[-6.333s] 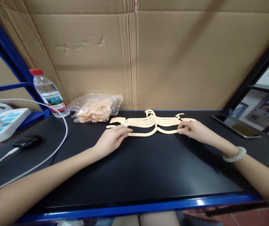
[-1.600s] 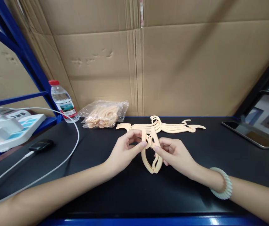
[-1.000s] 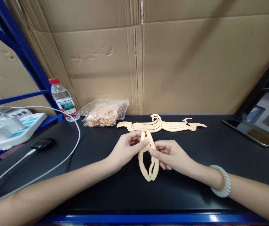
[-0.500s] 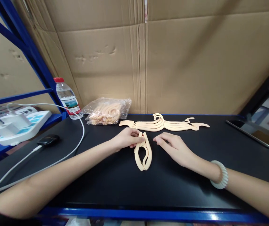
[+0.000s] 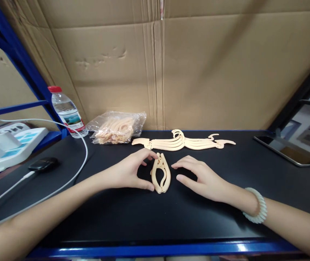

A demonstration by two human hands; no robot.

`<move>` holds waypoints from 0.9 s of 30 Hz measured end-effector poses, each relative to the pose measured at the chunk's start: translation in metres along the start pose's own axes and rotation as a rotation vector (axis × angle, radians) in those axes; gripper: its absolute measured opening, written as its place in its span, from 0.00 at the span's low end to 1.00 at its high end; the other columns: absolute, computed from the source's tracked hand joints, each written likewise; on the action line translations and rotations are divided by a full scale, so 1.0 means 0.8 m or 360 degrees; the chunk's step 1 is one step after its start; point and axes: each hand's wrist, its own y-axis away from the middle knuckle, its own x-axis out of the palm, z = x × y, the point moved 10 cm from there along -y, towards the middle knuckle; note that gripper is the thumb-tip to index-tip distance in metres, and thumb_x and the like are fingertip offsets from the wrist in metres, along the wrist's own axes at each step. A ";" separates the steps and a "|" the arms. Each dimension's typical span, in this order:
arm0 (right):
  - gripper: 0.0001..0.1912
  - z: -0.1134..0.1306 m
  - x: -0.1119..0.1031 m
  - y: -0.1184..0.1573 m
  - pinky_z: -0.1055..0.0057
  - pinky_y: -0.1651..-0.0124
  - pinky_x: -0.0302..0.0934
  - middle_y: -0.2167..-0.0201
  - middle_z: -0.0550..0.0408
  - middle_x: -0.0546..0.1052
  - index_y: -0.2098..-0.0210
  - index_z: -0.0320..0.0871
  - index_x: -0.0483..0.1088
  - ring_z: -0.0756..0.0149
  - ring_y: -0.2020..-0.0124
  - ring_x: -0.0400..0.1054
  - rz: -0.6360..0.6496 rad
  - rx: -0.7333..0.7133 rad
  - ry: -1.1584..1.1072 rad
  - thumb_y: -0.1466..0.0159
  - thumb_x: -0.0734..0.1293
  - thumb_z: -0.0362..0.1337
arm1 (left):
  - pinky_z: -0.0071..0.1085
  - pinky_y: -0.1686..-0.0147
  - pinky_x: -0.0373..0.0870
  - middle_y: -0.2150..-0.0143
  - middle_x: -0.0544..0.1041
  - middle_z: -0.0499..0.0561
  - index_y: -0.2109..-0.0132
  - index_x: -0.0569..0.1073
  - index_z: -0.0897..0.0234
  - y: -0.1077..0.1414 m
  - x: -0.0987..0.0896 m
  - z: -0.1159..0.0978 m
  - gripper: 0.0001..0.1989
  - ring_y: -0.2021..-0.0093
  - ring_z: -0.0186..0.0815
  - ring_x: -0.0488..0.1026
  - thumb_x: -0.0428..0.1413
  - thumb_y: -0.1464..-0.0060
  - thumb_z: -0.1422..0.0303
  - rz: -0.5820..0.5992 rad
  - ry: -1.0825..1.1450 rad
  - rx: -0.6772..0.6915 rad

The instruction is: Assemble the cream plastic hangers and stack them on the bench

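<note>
A folded peach plastic clothes hanger lies on the black tabletop between my hands, its arms tucked together into a narrow loop. My left hand is open at its left side, thumb and fingers spread. The fingertips reach the hanger's upper end and the thumb is by its lower left edge; whether they touch it I cannot tell. To the right, my right hand is open and apart from the hanger, with a pale coil band on the wrist. Behind, several unfolded hangers lie stacked in a row.
A clear plastic bag of folded hangers sits at the back, beside a red-capped water bottle. On the left are a white power strip, a black device and white cables. A tablet lies at the right. Cardboard walls the back.
My left hand has let go of the folded hanger and spread its fingers along its left side. My right thumb and fingers have parted more. The view has shifted slightly.
</note>
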 end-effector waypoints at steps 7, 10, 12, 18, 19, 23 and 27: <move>0.14 0.016 0.006 -0.001 0.58 0.45 0.62 0.53 0.49 0.76 0.48 0.45 0.71 0.59 0.50 0.67 0.0059 -0.0139 -0.0036 0.33 0.64 0.34 | 0.43 0.47 0.72 0.49 0.75 0.55 0.50 0.72 0.60 -0.002 0.020 0.007 0.27 0.49 0.44 0.74 0.69 0.59 0.65 0.0021 -0.0020 0.0067; 0.15 0.016 0.006 -0.002 0.58 0.45 0.62 0.53 0.49 0.76 0.48 0.44 0.72 0.59 0.50 0.66 0.0056 -0.0157 -0.0008 0.33 0.64 0.33 | 0.45 0.46 0.72 0.48 0.74 0.55 0.49 0.70 0.60 -0.004 0.024 0.011 0.28 0.48 0.43 0.73 0.69 0.58 0.64 0.0066 -0.0063 0.0091; 0.14 0.016 0.006 -0.003 0.58 0.45 0.62 0.53 0.49 0.76 0.48 0.44 0.72 0.59 0.50 0.66 0.0056 -0.0161 0.0005 0.33 0.64 0.32 | 0.45 0.45 0.71 0.47 0.73 0.54 0.48 0.69 0.60 -0.005 0.024 0.014 0.29 0.47 0.43 0.73 0.68 0.57 0.64 0.0072 -0.0052 0.0078; 0.14 0.013 0.006 -0.003 0.60 0.44 0.61 0.52 0.48 0.75 0.49 0.43 0.71 0.60 0.49 0.65 0.0048 -0.0149 0.0034 0.34 0.64 0.31 | 0.45 0.44 0.70 0.45 0.72 0.54 0.48 0.69 0.59 -0.005 0.024 0.013 0.27 0.45 0.42 0.71 0.67 0.55 0.65 0.0097 -0.0004 0.0055; 0.14 0.012 0.005 -0.003 0.60 0.44 0.61 0.51 0.48 0.75 0.49 0.43 0.71 0.60 0.49 0.65 0.0044 -0.0143 0.0039 0.34 0.64 0.31 | 0.44 0.44 0.70 0.45 0.72 0.54 0.47 0.69 0.58 -0.006 0.023 0.011 0.27 0.45 0.42 0.71 0.67 0.55 0.65 0.0097 -0.0013 0.0054; 0.10 0.004 -0.004 -0.001 0.63 0.50 0.62 0.58 0.49 0.76 0.53 0.40 0.72 0.61 0.55 0.67 0.0016 -0.0072 0.0125 0.33 0.63 0.32 | 0.40 0.49 0.72 0.48 0.74 0.54 0.49 0.71 0.61 -0.007 0.007 0.010 0.18 0.48 0.40 0.72 0.61 0.47 0.64 -0.0047 -0.0163 0.0040; 0.09 -0.008 -0.014 0.001 0.68 0.61 0.61 0.69 0.53 0.74 0.67 0.41 0.71 0.65 0.66 0.66 0.0039 -0.0041 0.0226 0.33 0.61 0.32 | 0.32 0.62 0.71 0.64 0.75 0.49 0.63 0.71 0.64 -0.007 -0.019 0.020 0.07 0.64 0.34 0.72 0.54 0.43 0.65 -0.0270 -0.0345 -0.0027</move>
